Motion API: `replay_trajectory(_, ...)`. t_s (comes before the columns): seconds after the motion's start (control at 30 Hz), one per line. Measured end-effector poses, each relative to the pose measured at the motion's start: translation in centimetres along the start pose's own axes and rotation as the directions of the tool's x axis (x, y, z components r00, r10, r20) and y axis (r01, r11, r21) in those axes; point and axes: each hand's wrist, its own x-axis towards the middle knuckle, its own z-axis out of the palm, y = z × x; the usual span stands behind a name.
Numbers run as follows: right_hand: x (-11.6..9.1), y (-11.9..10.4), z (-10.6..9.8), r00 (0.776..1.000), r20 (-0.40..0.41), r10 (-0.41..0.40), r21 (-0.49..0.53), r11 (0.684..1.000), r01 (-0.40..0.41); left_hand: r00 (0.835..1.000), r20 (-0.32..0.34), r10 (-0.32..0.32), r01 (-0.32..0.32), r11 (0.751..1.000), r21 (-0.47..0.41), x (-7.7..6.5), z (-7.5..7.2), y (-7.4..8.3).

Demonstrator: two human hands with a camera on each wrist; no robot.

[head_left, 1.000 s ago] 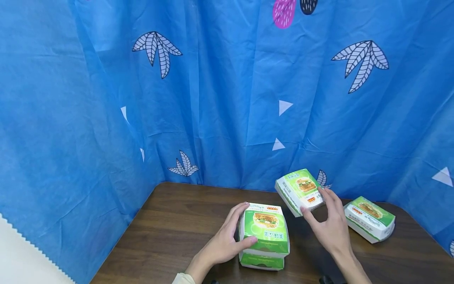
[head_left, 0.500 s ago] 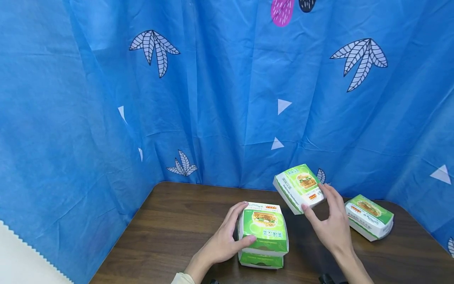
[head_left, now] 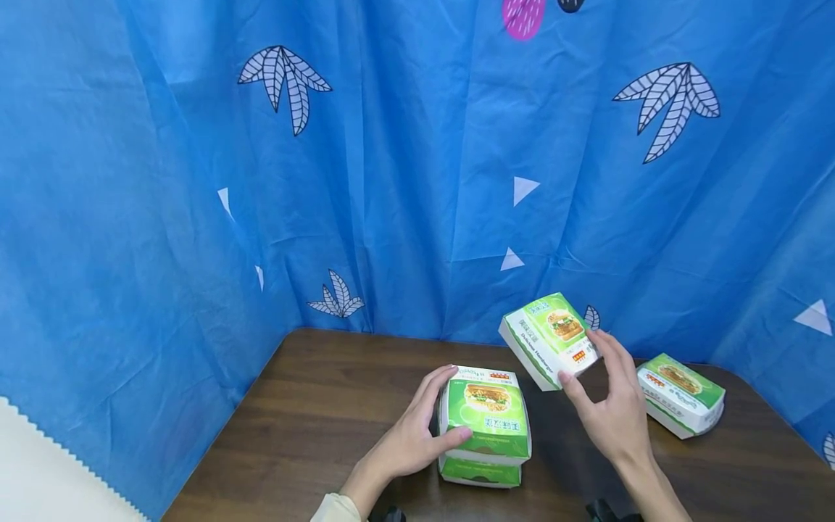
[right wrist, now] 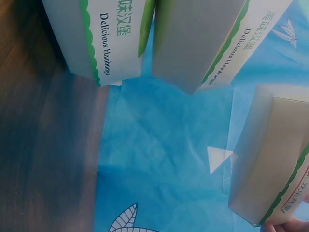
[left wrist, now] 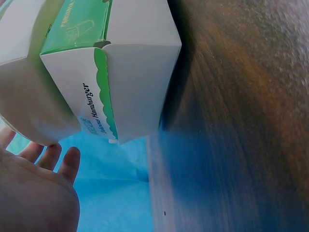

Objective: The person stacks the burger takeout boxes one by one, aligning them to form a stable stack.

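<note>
Two green-and-white hamburger boxes stand stacked on the wooden table, the upper box (head_left: 489, 417) resting on the lower box (head_left: 480, 473). My left hand (head_left: 411, 435) grips the upper box from its left side, thumb at the front and fingers toward the back corner. In the left wrist view its fingertips (left wrist: 69, 164) touch that box's wall. Behind and right of the stack, my right hand (head_left: 613, 406) pinches a third hamburger box (head_left: 548, 341), tilted and held above the table. The right wrist view shows this held box (right wrist: 270, 154) apart from the stack, with the hand mostly out of frame.
Another hamburger box (head_left: 681, 395) lies on the table at the right, beyond my right hand. A blue patterned curtain (head_left: 417, 181) hangs along the back and sides of the brown table (head_left: 313, 420). White material (head_left: 39, 471) shows at the lower left.
The box in my right hand has risen slightly and tilted a little more. My left hand stays on the stack. The head view has shifted a little.
</note>
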Motion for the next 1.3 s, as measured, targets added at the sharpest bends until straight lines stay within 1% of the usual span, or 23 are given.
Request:
replay_trajectory(0.1, 0.1, -0.1, -0.1, 1.000, -0.003, -0.011, 0.018, 1.000, 0.011, 1.000, -0.001, 0.016, -0.016, 1.000, 0.009, 0.1, -0.1, 0.1)
replay_trajectory(0.27, 0.1, -0.4, -0.3, 1.000, -0.007, -0.021, 0.039, 0.999, 0.022, 1.000, 0.007, 0.003, -0.003, 1.000, -0.001, 0.1, -0.1, 0.0)
replay_trajectory(0.47, 0.1, -1.0, -0.5, 0.999, -0.008, -0.031, 0.045, 0.998, 0.032, 1.000, -0.003, 0.026, -0.026, 1.000, 0.008, 0.1, -0.1, 0.0)
replay_trajectory(0.57, 0.0, -1.2, -0.5, 0.999, -0.008, -0.044, 0.047, 0.998, 0.045, 1.000, -0.003, 0.013, -0.013, 1.000, -0.001, 0.1, -0.1, 0.1)
replay_trajectory(0.77, -0.2, -1.5, -0.5, 0.995, -0.023, -0.095, 0.052, 0.994, 0.096, 1.000, -0.008, 0.006, -0.006, 1.000, 0.001, 0.0, -0.1, 0.1)
replay_trajectory(0.97, -0.2, -1.7, -0.4, 0.985, -0.040, -0.171, 0.099, 0.980, 0.174, 1.000, -0.003, 0.000, 0.000, 1.000, 0.006, 0.1, 0.0, 0.0)
replay_trajectory(1.13, -0.3, -1.8, -0.4, 0.983, -0.024, -0.181, 0.121, 0.976, 0.182, 1.000, 0.005, -0.015, 0.016, 1.000, -0.004, 0.1, 0.0, -0.1)
replay_trajectory(1.3, -0.3, -2.0, -0.3, 0.975, -0.015, -0.222, 0.145, 0.964, 0.221, 1.000, -0.005, -0.005, 0.005, 1.000, -0.003, 0.0, 0.0, -0.1)
